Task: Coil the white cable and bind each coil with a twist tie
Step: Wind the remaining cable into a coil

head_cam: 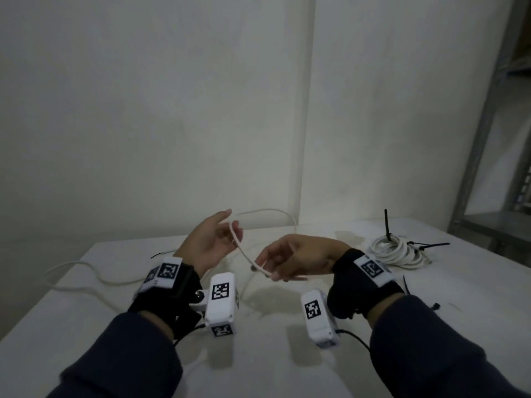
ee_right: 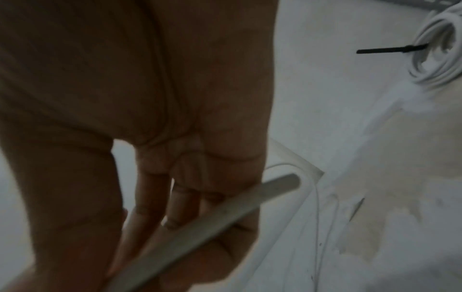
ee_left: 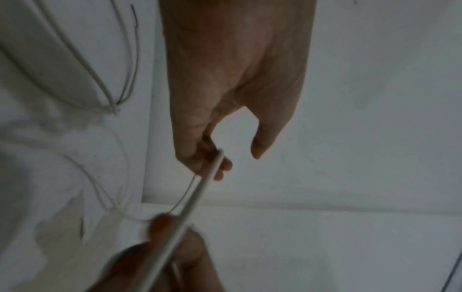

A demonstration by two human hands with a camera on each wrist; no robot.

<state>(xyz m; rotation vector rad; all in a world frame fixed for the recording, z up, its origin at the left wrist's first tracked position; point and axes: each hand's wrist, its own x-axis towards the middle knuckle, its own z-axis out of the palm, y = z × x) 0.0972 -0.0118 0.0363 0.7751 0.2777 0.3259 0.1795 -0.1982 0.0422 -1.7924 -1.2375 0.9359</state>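
Observation:
A white cable arcs in the air above the white table. My left hand is raised at centre left, its fingers curled round the cable while the thumb stands apart. My right hand is lower and to the right, pinching the cable close to its free end. In the left wrist view the cable runs from the left fingers down to the right hand. The right wrist view has the cable lying across the right fingers. More of the cable trails over the table at left.
Coiled white cables bound with black ties lie at the back right, also in the right wrist view as a coil. Loose black ties lie right of my right wrist. A metal shelf stands at right; a wall backs the table.

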